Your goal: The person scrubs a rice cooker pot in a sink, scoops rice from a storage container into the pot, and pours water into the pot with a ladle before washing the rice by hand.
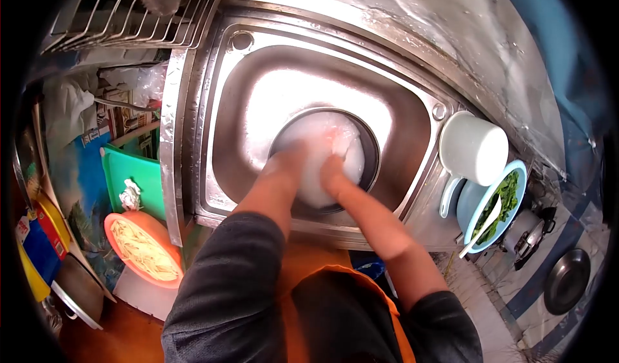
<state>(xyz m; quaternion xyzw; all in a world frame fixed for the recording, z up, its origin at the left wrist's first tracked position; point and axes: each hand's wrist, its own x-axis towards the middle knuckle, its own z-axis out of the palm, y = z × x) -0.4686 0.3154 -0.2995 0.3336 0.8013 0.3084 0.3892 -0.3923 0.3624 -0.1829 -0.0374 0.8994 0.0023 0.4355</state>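
Observation:
A dark-rimmed round bowl (372,160) stands in the steel sink (248,115), holding cloudy white liquid (316,181). My left hand (291,156) reaches into it from the lower left, its fingers hidden in the whitish water. From the lower right my right hand (333,169) dips in close beside it, its fingers also sunk out of sight. What either hand holds under the surface, if anything, cannot be made out.
A wire rack (138,31) stands at the upper left. Right of the sink are a white pot (480,150) and a blue bowl (465,205) of greens with a white spoon (485,224). An orange basin (116,234) sits at the lower left.

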